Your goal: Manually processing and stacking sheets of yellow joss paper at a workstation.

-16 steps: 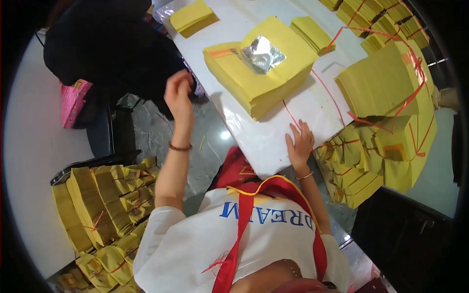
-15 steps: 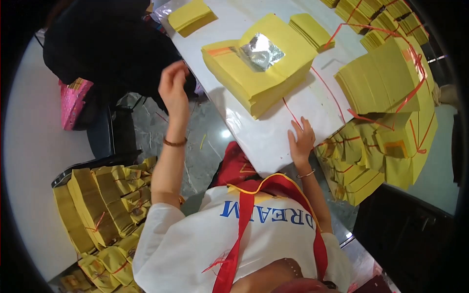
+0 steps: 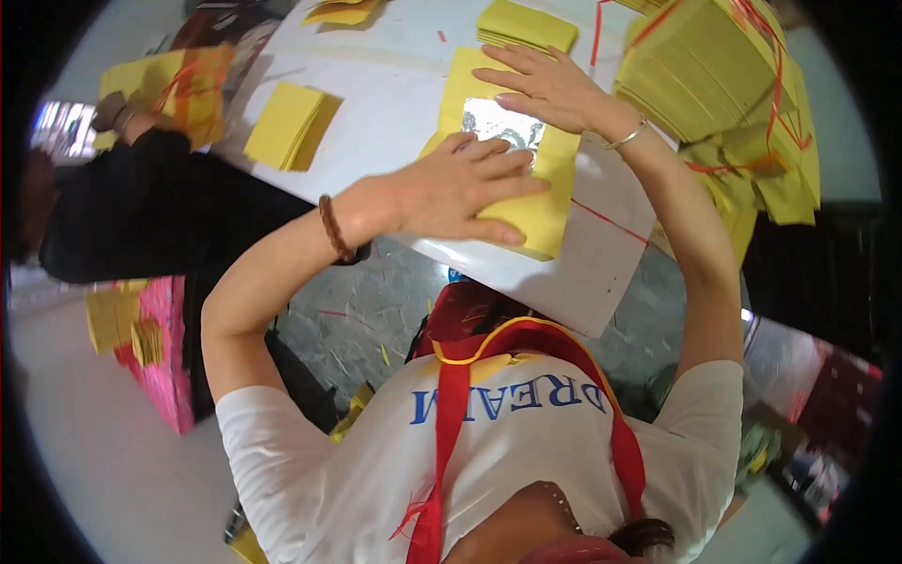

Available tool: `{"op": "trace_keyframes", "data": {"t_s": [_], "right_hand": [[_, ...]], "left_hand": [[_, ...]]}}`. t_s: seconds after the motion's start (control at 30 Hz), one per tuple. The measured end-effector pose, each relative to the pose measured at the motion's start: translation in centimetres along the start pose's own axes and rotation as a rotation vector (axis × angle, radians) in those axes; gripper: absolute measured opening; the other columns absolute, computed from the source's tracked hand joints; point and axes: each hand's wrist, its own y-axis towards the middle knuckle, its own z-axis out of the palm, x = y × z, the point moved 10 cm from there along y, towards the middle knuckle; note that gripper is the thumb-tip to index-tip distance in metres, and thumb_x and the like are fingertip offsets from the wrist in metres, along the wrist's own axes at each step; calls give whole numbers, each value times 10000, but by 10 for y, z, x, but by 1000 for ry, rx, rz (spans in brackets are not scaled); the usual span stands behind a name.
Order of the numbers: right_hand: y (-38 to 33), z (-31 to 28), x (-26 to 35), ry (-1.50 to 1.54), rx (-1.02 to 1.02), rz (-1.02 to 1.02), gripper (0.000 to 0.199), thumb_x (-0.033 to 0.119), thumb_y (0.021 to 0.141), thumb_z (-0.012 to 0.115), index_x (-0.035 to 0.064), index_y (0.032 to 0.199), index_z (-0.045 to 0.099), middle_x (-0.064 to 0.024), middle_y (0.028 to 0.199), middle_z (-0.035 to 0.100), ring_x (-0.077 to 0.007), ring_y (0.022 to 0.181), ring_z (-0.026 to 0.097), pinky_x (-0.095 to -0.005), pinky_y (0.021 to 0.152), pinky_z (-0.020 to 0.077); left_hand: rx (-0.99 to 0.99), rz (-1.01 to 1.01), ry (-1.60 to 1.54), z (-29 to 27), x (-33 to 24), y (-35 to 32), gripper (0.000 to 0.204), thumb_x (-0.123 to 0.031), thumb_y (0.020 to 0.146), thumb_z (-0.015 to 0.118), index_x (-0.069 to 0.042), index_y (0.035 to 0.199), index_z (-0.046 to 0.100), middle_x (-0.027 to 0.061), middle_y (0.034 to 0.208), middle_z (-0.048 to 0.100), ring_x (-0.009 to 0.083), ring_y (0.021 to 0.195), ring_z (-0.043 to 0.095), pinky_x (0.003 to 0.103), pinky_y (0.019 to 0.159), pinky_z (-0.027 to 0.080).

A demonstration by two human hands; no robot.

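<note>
On white table, yellow stack, long axis pointing away, left hand and right hand spread flat

Left grip lay palm down near frame centre, right grip splayed at upper centre, both elbows were bent outward

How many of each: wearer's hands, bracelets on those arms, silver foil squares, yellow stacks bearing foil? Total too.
Hands: 2 (left hand, right hand)
Bracelets: 2 (brown bracelet, silver bracelet)
Foil: 1 (silver foil square)
Stacks bearing foil: 1 (yellow stack)
Total: 6
</note>
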Motion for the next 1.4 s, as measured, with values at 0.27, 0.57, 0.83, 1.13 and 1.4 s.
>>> {"op": "trace_keyframes", "data": {"t_s": [0.27, 0.57, 0.83, 1.13, 1.4], "right_hand": [[-1, -4, 10, 235, 61, 57, 442, 383, 900, 459, 206, 1304, 485, -57, 1448, 323, -280, 1215, 404, -403, 971, 358], [-4, -9, 15, 241, -5, 33, 409, 329, 869, 536, 203, 1259, 527, -45, 1423, 363, -284, 1126, 473, -403, 861, 430], [-4, -5, 10, 211, -13, 42, 428, 369, 875, 519, 243, 1284, 501, -20, 1432, 349, -272, 1112, 479, -394, 861, 439], [-8, -9, 8, 176, -51, 57, 426, 437, 874, 505, 284, 1272, 510, -25, 1413, 364, -263, 1082, 493, -397, 802, 446], [-13, -8, 9, 168, -34, 80, 441, 442, 887, 480, 308, 1307, 472, -5, 1442, 322, -235, 1144, 439, -403, 859, 388]], "left_hand": [[-104, 163, 121, 18, -18, -15, 614, -351, 732, 653, -311, 1312, 456, 124, 1384, 361, 345, 1261, 326, 542, 999, 261], [-177, 135, 130, 21, -15, -18, 582, -295, 705, 651, -335, 1265, 497, 91, 1363, 392, 329, 1262, 337, 541, 1022, 239], [-197, 231, 236, 23, -23, -20, 678, -231, 649, 680, -336, 1277, 448, 70, 1361, 394, 280, 1279, 343, 514, 1032, 254], [-92, 266, 260, 30, -28, -15, 625, -250, 655, 683, -356, 1241, 493, 57, 1377, 390, 271, 1270, 343, 498, 1055, 200], [38, 253, 18, 17, -28, -8, 509, -243, 803, 608, -177, 1291, 478, 126, 1393, 353, 302, 1271, 331, 472, 1030, 229]]}}
